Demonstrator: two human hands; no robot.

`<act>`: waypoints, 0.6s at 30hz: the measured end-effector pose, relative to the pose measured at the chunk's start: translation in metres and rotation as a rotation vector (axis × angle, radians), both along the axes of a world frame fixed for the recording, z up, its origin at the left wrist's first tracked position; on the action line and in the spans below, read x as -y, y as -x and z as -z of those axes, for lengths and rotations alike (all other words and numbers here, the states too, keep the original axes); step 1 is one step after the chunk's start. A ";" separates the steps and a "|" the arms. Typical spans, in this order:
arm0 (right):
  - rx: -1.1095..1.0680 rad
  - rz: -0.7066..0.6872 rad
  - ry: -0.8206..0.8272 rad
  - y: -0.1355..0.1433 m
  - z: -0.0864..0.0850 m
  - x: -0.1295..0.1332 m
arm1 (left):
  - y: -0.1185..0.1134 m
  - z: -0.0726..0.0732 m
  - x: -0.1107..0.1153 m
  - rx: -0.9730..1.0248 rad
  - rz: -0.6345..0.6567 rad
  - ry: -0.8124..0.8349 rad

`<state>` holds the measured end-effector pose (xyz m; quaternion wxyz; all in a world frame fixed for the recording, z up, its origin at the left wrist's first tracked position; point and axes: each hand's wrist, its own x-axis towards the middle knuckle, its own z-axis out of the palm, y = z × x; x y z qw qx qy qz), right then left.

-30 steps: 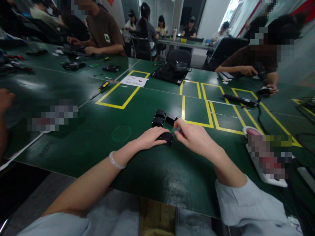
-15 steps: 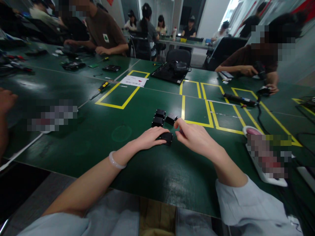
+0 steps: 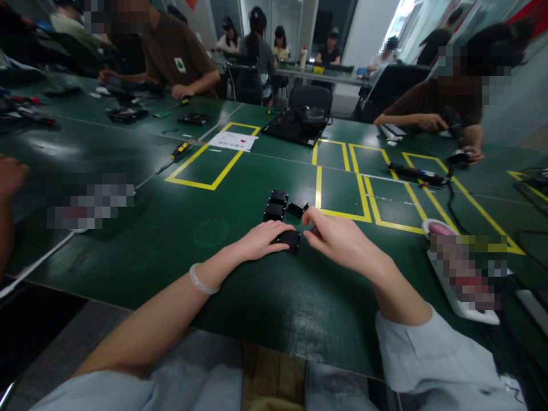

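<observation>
My left hand (image 3: pixel 266 237) lies over a small black block-like part (image 3: pixel 289 240), thumb at its near side and fingers over its far side, keeping it on the table. My right hand (image 3: pixel 336 235) is just to the right of that part, apart from it. Its fingers are curled in, and whatever they may hold is hidden. Beyond my left fingers, two similar black blocks (image 3: pixel 276 211) sit in a row. Another black block (image 3: pixel 298 206) lies tilted beside them, close to my right index finger.
Yellow tape rectangles (image 3: pixel 345 216) mark the green table (image 3: pixel 274 308). A screwdriver (image 3: pixel 180 150) and a paper sheet (image 3: pixel 233 140) lie at the back left. A black panel (image 3: pixel 293 127) is farther back. A blurred phone-like item in a white tray (image 3: pixel 475 313) is at right. Co-workers sit opposite.
My right hand has shifted very slightly, its fingers turning a little. My left hand and the black blocks stay put. The co-worker at the back left has leaned left.
</observation>
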<state>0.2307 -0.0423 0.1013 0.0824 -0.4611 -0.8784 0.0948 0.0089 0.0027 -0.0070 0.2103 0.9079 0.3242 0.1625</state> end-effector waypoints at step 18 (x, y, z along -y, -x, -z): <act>0.050 0.013 0.021 -0.002 -0.001 -0.001 | 0.001 0.001 0.000 0.001 0.000 0.012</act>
